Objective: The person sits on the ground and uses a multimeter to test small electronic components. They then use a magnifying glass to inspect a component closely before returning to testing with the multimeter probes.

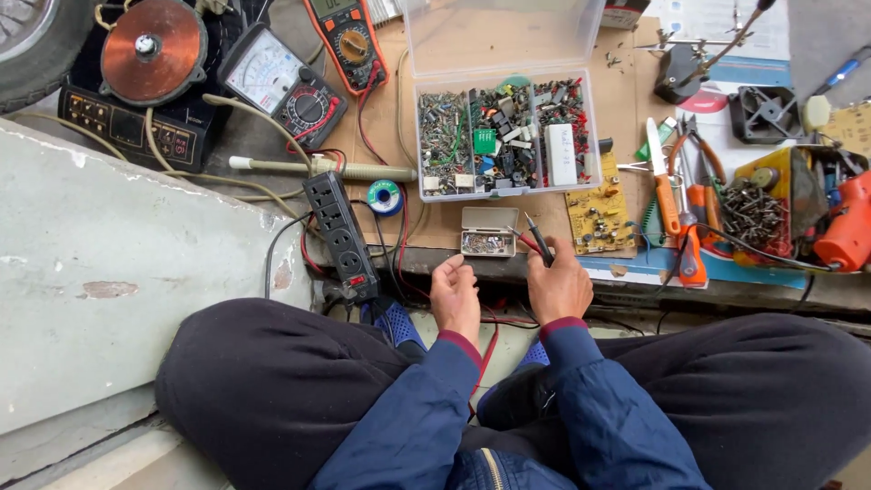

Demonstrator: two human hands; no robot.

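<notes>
While the right hand (560, 286) grips a black probe (540, 240) beside the small open parts box (488, 232) at centre frame, the left hand (455, 295) rests loosely curled, holding nothing I can see. A slipped probe tip could likely tip the box, scattering components. The cardboard-covered desk (435, 231) is crowded with meters, tools and a power strip (342, 236).

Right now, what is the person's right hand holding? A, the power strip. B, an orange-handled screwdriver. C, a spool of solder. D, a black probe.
D: the right hand grips a slim black probe pointing up beside the small open parts box, while the left hand holds nothing I can make out.
</notes>
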